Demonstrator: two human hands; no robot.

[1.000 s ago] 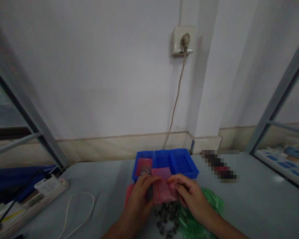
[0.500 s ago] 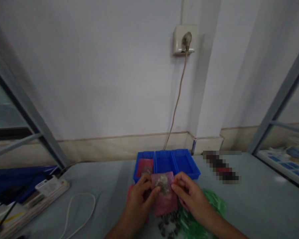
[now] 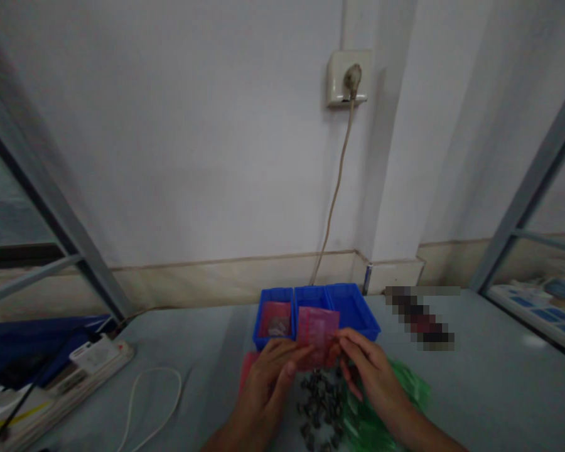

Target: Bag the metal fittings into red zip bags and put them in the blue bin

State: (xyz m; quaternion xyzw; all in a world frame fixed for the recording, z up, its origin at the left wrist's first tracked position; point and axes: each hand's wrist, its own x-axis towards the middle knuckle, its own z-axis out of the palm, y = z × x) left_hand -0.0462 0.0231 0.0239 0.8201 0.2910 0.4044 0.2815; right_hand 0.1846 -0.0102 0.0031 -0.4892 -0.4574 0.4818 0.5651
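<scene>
A pink plastic bag (image 3: 317, 326) is upright just in front of the blue bins, its contents hard to make out. My right hand (image 3: 370, 367) pinches it at its right edge. My left hand (image 3: 268, 376) lies at its lower left corner, fingers stretched out against it and thumb apart. Below the bag, a pile of small dark metallic parts (image 3: 321, 402) is spread on the table. Beside the pile, partly under my right forearm, is crumpled green plastic (image 3: 365, 427). Another pink item (image 3: 248, 369) shows partly behind my left hand.
Blue bins stand at the back: the left bin (image 3: 260, 339) holds a pink bag (image 3: 277, 317) with greyish contents. A white cable (image 3: 130, 402) loops on the left, near a power strip (image 3: 117, 356). A pixelated patch (image 3: 419, 319) lies right of the bins. A plugged cord (image 3: 334, 201) hangs down the wall.
The pink bag has been raised and turned, with its greyish contents less visible. My left fingers have straightened from their pinch. More of the dark parts pile shows.
</scene>
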